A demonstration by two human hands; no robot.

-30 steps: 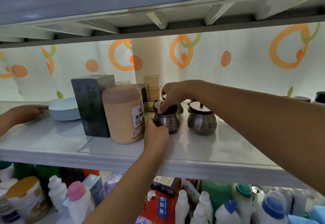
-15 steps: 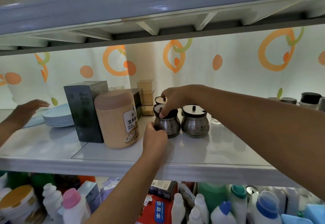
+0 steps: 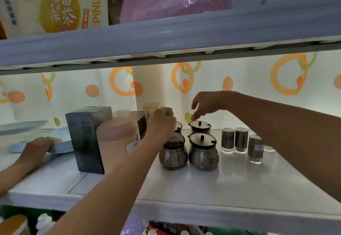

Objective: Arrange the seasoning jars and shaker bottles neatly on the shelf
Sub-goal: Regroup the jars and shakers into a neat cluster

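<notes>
Shelf (image 3: 203, 188): a white board, on which all the task's things are stood.
Seasoning jars: four steel jars with dark lids are grouped two by two near the middle of the shelf.
Front-left jar (image 3: 173, 154): stood upright just beside the front-right jar (image 3: 203, 154); whether they touch cannot be told.
Back-right jar (image 3: 200, 126): placed directly behind the front-right jar.
Back-left jar (image 3: 178, 127): mostly hidden by the left hand, so only a sliver of lid and body is seen.
Shaker bottles: three clear bottles with dark contents are stood to the right of the jars, two side by side (image 3: 227, 140) (image 3: 240, 140) and one nearer the front (image 3: 255, 149).
Left hand (image 3: 162, 125): held above the front-left jar and in front of the back-left jar, with fingers curled tightly inward; whether anything is gripped cannot be told.
Right hand (image 3: 206, 103): reached in from the right, with fingers loosely spread and pointed down; the rim of the back-right jar's lid is touched by one fingertip (image 3: 193, 118), and nothing is grasped.
Pink canister (image 3: 118, 142): stood left of the jars, beside a dark box (image 3: 86, 138).
Plates (image 3: 60, 145): a pale blue stack at the left, on which a third hand (image 3: 39, 147) is laid flat.
</notes>
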